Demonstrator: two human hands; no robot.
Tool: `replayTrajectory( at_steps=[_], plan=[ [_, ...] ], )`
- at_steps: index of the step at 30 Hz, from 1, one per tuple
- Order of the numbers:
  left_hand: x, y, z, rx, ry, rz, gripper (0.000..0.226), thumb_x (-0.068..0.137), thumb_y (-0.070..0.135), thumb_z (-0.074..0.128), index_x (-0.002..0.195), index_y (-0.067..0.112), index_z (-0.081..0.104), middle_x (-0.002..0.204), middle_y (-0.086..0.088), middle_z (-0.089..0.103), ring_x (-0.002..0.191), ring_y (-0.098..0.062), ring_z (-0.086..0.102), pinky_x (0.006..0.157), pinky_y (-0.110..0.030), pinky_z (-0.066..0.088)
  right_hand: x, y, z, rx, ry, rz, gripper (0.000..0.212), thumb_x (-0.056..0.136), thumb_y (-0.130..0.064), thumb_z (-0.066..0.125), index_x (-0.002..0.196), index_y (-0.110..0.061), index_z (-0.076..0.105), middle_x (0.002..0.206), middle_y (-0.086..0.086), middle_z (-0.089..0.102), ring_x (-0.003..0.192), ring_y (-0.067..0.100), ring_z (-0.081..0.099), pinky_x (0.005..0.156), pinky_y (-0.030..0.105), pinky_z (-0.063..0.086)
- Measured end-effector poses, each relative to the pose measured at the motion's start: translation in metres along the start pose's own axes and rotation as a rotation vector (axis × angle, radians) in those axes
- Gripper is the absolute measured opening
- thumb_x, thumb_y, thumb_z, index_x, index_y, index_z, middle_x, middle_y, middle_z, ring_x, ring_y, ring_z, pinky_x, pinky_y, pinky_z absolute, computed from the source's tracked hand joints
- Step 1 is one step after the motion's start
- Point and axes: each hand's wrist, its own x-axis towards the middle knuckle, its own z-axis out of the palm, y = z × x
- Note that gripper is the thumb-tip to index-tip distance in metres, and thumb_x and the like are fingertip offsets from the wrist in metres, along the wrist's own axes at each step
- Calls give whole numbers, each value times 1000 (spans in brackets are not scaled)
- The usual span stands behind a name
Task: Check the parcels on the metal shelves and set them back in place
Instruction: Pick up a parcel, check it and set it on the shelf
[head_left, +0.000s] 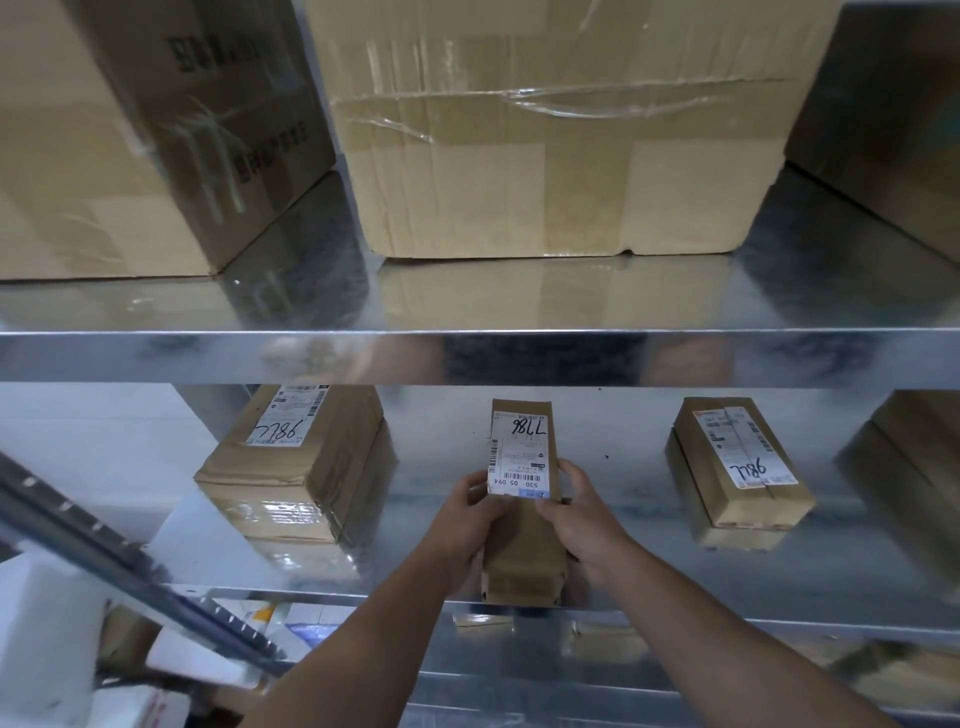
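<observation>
Check step: left hand (470, 512) and right hand (582, 506) grip the narrow parcel (524, 499) by its sides, mid-shelf (623, 519) near edge; next, likely slide it far, squared between neighbours.

You grip the narrow brown parcel (524, 551), label (519, 457) up, on the metal shelf (623, 525) between a bulky parcel (301, 467) and a squat parcel (737, 483).

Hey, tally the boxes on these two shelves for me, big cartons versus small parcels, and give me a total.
Large cartons, upper shelf: 3
Small labelled parcels, shelf below: 3, middle parcel held by left hand and right hand
Blurred brown box, far right: 1
Total: 7
</observation>
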Motion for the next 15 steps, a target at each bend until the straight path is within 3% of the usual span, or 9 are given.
replayTrajectory(
  at_steps=[2, 6, 11, 15],
  plan=[
    [-6, 1, -1, -74, 15, -14, 35, 103, 15, 57, 138, 17, 50, 129, -3, 63, 101, -11, 62, 63, -22, 53, -1, 2, -2, 40, -10, 10, 62, 102, -18, 60, 150, -45, 34, 130, 6, 64, 115, 27, 64, 101, 51, 54],
    [-10, 0, -9, -185, 89, -60, 36, 105, 19, 54, 140, 17, 47, 119, -5, 63, 97, -15, 60, 66, -29, 47, -8, 0, -5, 210, -53, 31, 56, 105, -17, 58, 149, -43, 36, 128, 10, 64, 110, 28, 66, 93, 50, 59],
    [-13, -7, -20, -129, 103, -147, 33, 107, 29, 48, 125, 8, 66, 111, -10, 73, 93, -27, 67, 57, -30, 54, -15, -2, -7, 377, -128, 35, 50, 106, -15, 55, 145, -43, 41, 128, 8, 63, 116, 29, 62, 99, 56, 54],
    [-14, -10, -28, -166, 43, -190, 36, 106, 34, 49, 121, 8, 70, 104, -11, 78, 101, -33, 72, 74, -43, 60, -18, 1, -9, 395, -174, 26, 51, 106, -15, 52, 145, -45, 40, 129, 1, 59, 118, 26, 57, 102, 56, 52]
  ],
)
